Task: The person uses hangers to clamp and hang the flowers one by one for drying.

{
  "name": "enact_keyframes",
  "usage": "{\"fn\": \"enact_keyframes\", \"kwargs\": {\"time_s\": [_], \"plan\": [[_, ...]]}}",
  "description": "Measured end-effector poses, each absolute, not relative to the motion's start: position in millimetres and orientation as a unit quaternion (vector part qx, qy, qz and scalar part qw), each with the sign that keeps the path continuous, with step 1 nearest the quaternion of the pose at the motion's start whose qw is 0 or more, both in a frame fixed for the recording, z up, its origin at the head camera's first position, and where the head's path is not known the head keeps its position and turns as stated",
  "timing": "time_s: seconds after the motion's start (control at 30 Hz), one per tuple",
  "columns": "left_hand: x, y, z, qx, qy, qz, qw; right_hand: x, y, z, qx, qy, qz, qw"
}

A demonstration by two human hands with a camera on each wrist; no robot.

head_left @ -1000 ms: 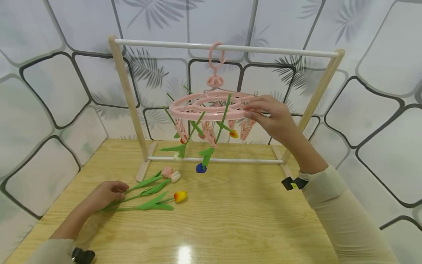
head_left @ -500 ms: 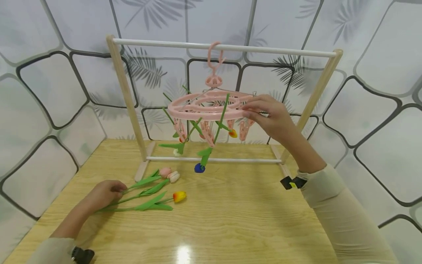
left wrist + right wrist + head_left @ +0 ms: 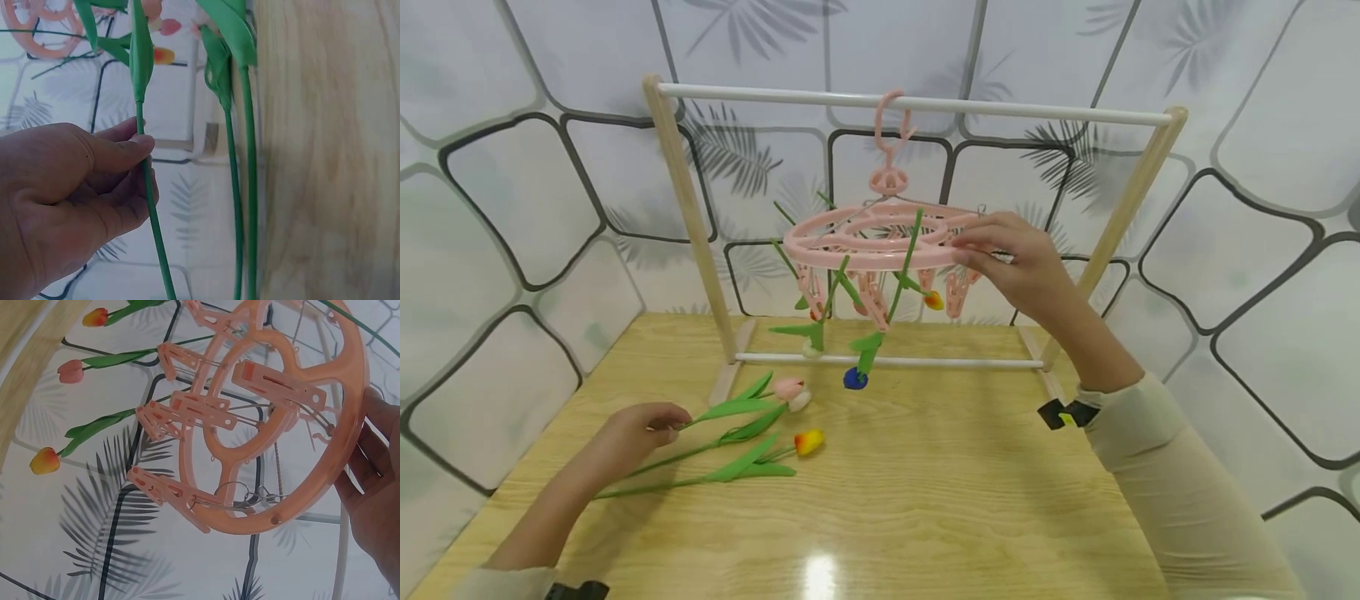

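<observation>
My left hand (image 3: 643, 433) pinches the stem of a pink tulip (image 3: 788, 388) between thumb and fingers; its green stem (image 3: 157, 225) shows in the left wrist view. Beside it on the table lie a white tulip (image 3: 799, 402) and a yellow-red tulip (image 3: 809, 442). With thumb and fingers, my right hand (image 3: 1018, 262) grips the right side of a round pink clip hanger (image 3: 880, 260). Head-down tulips hang from its clips, among them a blue one (image 3: 855, 378), a white one (image 3: 812, 347) and a yellow-red one (image 3: 45, 460). Some clips, such as one clip (image 3: 956, 295), hold nothing.
The hanger's hook sits over the white top bar (image 3: 1015, 109) of a wooden stand (image 3: 681, 183). A lower white bar (image 3: 940, 362) joins its feet on the wooden table (image 3: 940, 483). A patterned backdrop (image 3: 1262, 275) surrounds the table.
My left hand has taken the pink tulip's stem and raised it slightly, apart from the other two stems, whose lower ends now show. The right hand keeps its grip on the hanger.
</observation>
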State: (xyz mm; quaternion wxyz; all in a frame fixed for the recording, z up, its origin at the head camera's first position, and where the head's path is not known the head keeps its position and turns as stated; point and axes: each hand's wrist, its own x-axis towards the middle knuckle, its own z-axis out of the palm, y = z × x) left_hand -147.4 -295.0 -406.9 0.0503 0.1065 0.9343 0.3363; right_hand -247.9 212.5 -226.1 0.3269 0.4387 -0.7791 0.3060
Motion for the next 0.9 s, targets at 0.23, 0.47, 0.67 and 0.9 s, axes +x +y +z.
{"fn": "enact_keyframes", "kwargs": {"time_s": [0.23,0.47,0.67,0.9], "plan": [[-140,-267,-398,0.132,0.923,0.36,0.044,-247,210,-226,0.439,-0.776,0.313,0.328],[-132,-225,-398,0.186,0.909,0.369,0.052,-246,211,-226,0.437,-0.775,0.316,0.33],[-132,-191,-400,0.22,0.894,0.384,0.072,-246,211,-226,0.442,-0.77,0.317,0.332],[-141,-151,-397,0.252,0.875,0.404,0.085,-248,207,-228,0.447,-0.759,0.322,0.347]]}}
